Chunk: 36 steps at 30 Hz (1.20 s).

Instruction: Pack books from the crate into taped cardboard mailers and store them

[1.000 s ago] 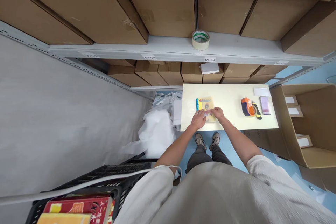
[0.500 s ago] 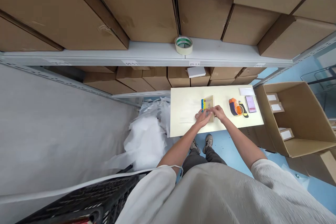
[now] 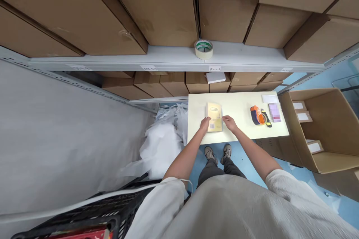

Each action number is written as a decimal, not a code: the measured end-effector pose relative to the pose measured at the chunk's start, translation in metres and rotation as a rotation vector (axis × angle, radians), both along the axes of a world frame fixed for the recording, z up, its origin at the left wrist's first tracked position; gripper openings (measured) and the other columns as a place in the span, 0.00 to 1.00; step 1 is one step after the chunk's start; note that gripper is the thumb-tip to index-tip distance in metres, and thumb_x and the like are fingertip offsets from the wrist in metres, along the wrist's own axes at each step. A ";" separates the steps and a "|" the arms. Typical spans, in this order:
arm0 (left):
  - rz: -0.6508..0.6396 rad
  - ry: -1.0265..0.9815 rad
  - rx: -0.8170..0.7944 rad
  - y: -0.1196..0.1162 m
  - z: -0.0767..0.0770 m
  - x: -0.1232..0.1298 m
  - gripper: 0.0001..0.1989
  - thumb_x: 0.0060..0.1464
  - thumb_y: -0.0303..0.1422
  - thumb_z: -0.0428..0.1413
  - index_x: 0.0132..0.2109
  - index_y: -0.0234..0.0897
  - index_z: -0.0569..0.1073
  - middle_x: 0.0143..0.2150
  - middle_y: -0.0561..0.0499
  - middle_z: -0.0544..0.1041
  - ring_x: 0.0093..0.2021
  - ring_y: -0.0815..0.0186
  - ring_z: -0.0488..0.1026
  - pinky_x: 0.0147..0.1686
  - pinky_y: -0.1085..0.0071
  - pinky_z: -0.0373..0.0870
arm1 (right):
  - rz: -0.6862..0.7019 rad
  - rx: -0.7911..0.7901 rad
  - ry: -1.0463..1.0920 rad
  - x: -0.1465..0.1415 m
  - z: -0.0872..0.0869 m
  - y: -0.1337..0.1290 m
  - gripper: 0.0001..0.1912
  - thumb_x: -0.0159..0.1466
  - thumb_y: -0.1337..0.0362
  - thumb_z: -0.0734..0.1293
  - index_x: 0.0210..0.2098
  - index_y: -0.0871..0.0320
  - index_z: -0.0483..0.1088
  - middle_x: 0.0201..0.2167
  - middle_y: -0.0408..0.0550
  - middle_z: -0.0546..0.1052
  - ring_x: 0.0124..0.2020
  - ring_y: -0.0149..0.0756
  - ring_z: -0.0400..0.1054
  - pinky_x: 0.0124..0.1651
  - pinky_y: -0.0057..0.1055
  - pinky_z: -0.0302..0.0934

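A yellow book (image 3: 214, 117) with small print and a barcode lies on the pale tabletop (image 3: 238, 102). Thumb over its left edge, my left hand (image 3: 205, 124) grips the book. My right hand (image 3: 230, 122) is closed in a pinch at the book's right edge, where a thin bluish strip shows. Further right on the table sits an orange and dark tape dispenser (image 3: 257, 115), with a black and yellow tool (image 3: 266, 117) touching it. Beyond these are a blurred purple item (image 3: 274, 112) and a white slip (image 3: 269, 98).
Shelves of cartons (image 3: 157, 11) rise behind the table, with a tape roll (image 3: 203, 49) on the ledge. A large open carton (image 3: 333, 119) holding small boxes stands right. White plastic wrapping (image 3: 164, 145) heaps at left, above a black crate (image 3: 123, 205).
The book, partly open under both hands before, now lies closed with its yellow printed side up. My hands have moved apart to its two edges. The view has shifted slightly.
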<state>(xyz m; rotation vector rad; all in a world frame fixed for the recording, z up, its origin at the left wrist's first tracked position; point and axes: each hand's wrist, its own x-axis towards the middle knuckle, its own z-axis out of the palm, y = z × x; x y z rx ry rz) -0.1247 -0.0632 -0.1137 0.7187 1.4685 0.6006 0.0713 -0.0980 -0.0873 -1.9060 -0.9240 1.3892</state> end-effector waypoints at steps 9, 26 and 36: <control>-0.047 0.261 0.049 0.007 -0.019 -0.020 0.07 0.58 0.34 0.62 0.42 0.40 0.73 0.38 0.49 0.81 0.43 0.57 0.82 0.45 0.65 0.75 | -0.012 -0.086 -0.156 -0.005 -0.029 -0.010 0.23 0.61 0.59 0.70 0.56 0.55 0.73 0.51 0.51 0.81 0.52 0.42 0.77 0.55 0.38 0.71; -0.298 0.284 0.192 -0.017 -0.016 -0.020 0.28 0.58 0.28 0.60 0.65 0.41 0.66 0.61 0.42 0.80 0.56 0.57 0.81 0.57 0.64 0.74 | -0.071 -0.033 -0.199 0.008 -0.060 -0.013 0.30 0.57 0.54 0.68 0.59 0.51 0.69 0.52 0.51 0.78 0.48 0.43 0.76 0.51 0.41 0.74; -0.419 0.394 0.375 -0.017 -0.010 0.031 0.27 0.57 0.27 0.60 0.64 0.40 0.71 0.71 0.39 0.71 0.75 0.50 0.65 0.74 0.53 0.62 | -0.098 0.032 -0.198 0.067 -0.041 -0.021 0.26 0.61 0.55 0.68 0.57 0.52 0.73 0.58 0.54 0.79 0.53 0.44 0.76 0.60 0.44 0.70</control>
